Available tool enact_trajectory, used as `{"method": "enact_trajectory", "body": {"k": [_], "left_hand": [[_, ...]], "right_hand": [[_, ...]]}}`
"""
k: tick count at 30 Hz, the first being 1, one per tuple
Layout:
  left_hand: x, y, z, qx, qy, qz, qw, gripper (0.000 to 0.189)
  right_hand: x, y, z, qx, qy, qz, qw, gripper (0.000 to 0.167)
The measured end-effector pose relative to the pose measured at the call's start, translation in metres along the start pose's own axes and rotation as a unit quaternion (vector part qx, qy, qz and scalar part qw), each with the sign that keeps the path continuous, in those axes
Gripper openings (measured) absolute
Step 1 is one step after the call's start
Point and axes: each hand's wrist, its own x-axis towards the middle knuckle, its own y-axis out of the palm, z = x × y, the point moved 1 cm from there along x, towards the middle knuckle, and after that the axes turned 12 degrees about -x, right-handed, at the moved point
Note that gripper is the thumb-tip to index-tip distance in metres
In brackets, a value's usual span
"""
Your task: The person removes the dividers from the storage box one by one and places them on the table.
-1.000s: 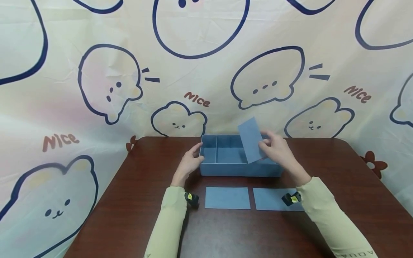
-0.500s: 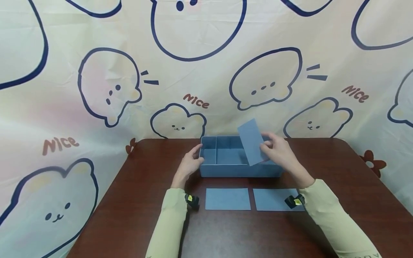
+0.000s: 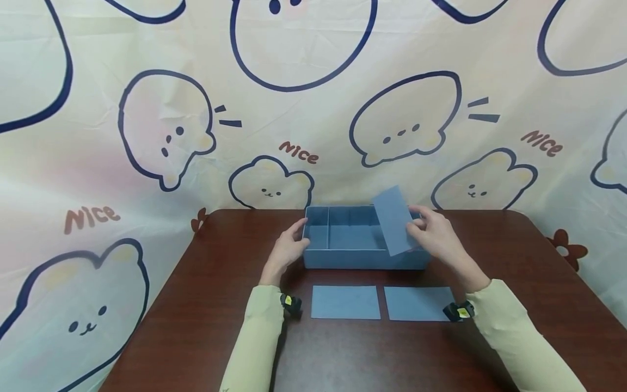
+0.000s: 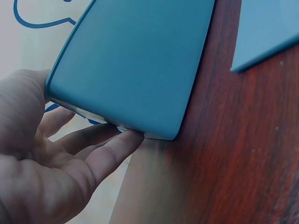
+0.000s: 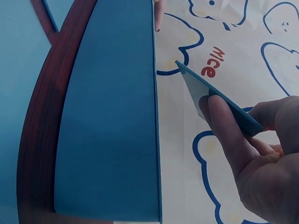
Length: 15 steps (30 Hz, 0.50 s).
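A long blue box [image 3: 364,259] with an upright divider [image 3: 329,228] towards its left end stands near the table's far edge. My left hand [image 3: 286,247] holds the box's left end; in the left wrist view the thumb reaches over the rim and the fingers [image 4: 119,147] touch the end wall. Above the right part of the box, my right hand [image 3: 436,234] pinches a thin blue rectangular panel [image 3: 394,220] between thumb and fingers. The panel is tilted and hides part of the box's right interior. In the right wrist view this panel [image 5: 224,100] shows nearly edge-on.
Two more blue rectangular panels lie flat side by side in front of the box, a left panel [image 3: 345,302] and a right panel [image 3: 416,303], the latter partly under my right wrist camera [image 3: 459,311]. Behind the brown table [image 3: 235,239] hangs a patterned cloth [image 3: 171,43].
My right hand has moved a little to the right and slightly down with the panel. The left hand and the box have stayed in place.
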Motion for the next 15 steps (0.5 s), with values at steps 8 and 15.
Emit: {"method": "enact_trajectory", "body": {"k": [8,15], "left_hand": [[0.000,0.001,0.000,0.009,0.004,-0.005,0.9999,0.062],[0.001,0.001,0.000,0.011,0.007,-0.006,0.9999,0.061]], "right_hand": [[-0.002,-0.007,-0.010,0.007,0.009,0.007,0.9999,0.053],[-0.004,-0.012,-0.019,0.022,0.005,0.013,0.9997,0.052]]}}
